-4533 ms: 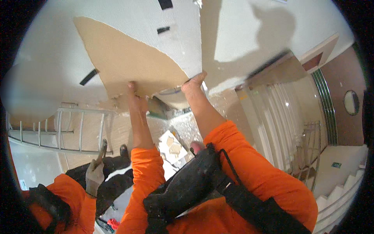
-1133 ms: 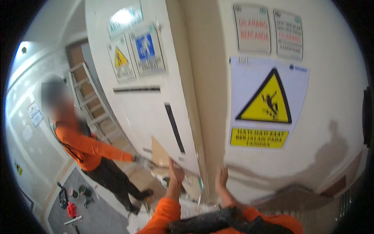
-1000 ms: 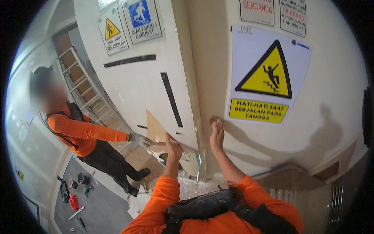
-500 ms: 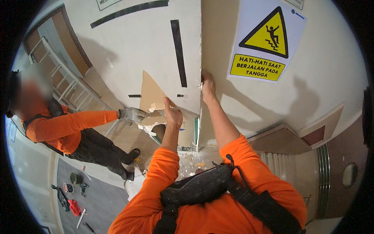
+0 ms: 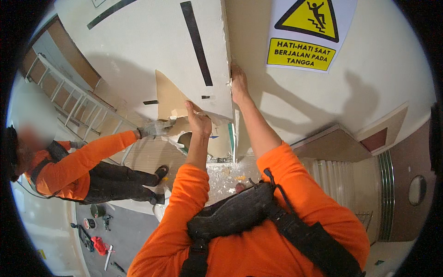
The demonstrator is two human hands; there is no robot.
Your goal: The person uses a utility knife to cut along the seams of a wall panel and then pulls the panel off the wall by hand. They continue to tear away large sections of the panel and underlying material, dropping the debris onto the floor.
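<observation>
A white drywall panel [image 5: 138, 51] with black tape strips stands in front of me. Its lower part is broken away, and bare brown paper [image 5: 168, 97] shows beside the jagged edge. My left hand [image 5: 199, 123] is closed on that torn lower edge, thumb on the front face. Higher up, my right hand [image 5: 239, 84] grips the panel's right vertical edge, its fingertips partly hidden behind it. At the left, a co-worker's grey-gloved hand [image 5: 154, 129] reaches to the broken edge next to my left hand.
A co-worker in orange [image 5: 92, 157] stands at the left, before a ladder [image 5: 74, 99]. White debris [image 5: 226, 180] litters the floor below the panel. Tools and a red bag [image 5: 99, 245] lie on a grey mat [image 5: 134, 240]. A warning sign [image 5: 302, 53] hangs on the right wall.
The whole view has shifted, so the panel and sign sit higher in the picture. Both my hands keep their hold. The co-worker's other gloved hand has come into sight.
</observation>
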